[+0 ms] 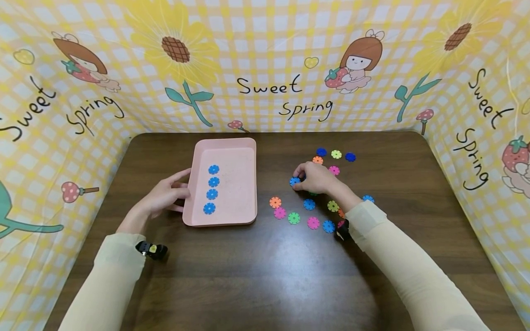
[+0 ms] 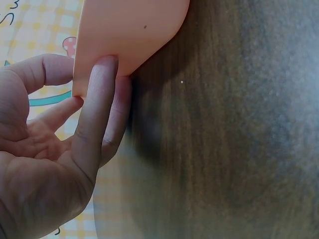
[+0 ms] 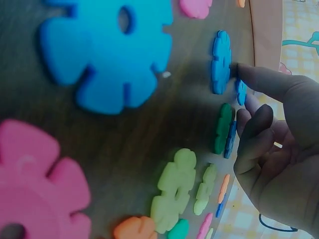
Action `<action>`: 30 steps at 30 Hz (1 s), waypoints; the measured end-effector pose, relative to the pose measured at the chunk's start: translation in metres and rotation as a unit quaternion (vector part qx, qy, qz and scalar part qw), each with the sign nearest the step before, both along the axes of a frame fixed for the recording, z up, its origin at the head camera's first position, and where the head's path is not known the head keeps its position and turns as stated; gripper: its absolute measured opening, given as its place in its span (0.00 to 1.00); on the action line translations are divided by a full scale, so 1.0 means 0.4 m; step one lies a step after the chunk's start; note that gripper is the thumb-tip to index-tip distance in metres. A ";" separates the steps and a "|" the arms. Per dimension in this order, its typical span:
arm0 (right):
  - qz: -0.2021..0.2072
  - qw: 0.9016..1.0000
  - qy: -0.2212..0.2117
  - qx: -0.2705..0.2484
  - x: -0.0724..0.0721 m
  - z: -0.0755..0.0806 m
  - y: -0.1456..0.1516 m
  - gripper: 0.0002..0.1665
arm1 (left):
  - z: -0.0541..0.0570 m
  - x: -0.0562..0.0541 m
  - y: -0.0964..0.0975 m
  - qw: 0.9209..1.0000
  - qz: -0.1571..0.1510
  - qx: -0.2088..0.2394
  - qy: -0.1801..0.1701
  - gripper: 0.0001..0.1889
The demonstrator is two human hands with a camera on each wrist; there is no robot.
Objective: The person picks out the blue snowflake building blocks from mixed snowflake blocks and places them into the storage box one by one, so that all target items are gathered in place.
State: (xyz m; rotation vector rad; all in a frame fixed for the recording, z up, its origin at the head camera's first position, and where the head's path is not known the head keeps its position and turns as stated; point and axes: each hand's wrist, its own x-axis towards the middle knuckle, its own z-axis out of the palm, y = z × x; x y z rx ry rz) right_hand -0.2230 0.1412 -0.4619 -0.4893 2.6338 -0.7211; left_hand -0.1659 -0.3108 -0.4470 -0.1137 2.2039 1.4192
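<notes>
My left hand (image 1: 162, 195) rests against the left side of a pink tray (image 1: 240, 184), its fingertips touching the outer wall in the left wrist view (image 2: 129, 35). Several blue notched plastic discs lie in a column inside the tray, the lowest blue disc (image 1: 209, 208) near the front. Right of the tray, my right hand (image 1: 315, 178) pinches another blue notched disc (image 1: 294, 182) between thumb and fingers. That held disc (image 3: 241, 92) is partly covered by the fingers in the right wrist view. Loose discs lie close under and around this hand.
Several loose discs are scattered on the brown table (image 1: 256, 276), among them an orange disc (image 1: 275, 202), a green disc (image 1: 294, 218), a pink disc (image 1: 313, 223) and a dark blue disc (image 1: 350, 156). A yellow checked cloth (image 1: 269, 46) surrounds the table at the back and sides.
</notes>
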 end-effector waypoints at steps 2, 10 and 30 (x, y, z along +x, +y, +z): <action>0.001 1.000 0.003 -0.001 0.001 0.001 -0.001 0.20 | 0.000 0.000 0.000 1.000 0.001 0.000 0.000 0.45; 0.000 1.000 0.005 -0.031 0.010 0.004 -0.001 0.16 | -0.003 -0.003 -0.002 1.000 0.004 0.001 -0.002 0.45; -0.010 0.992 -0.005 -0.129 0.003 0.032 -0.027 0.10 | -0.001 0.000 -0.003 1.000 0.003 0.001 0.002 0.44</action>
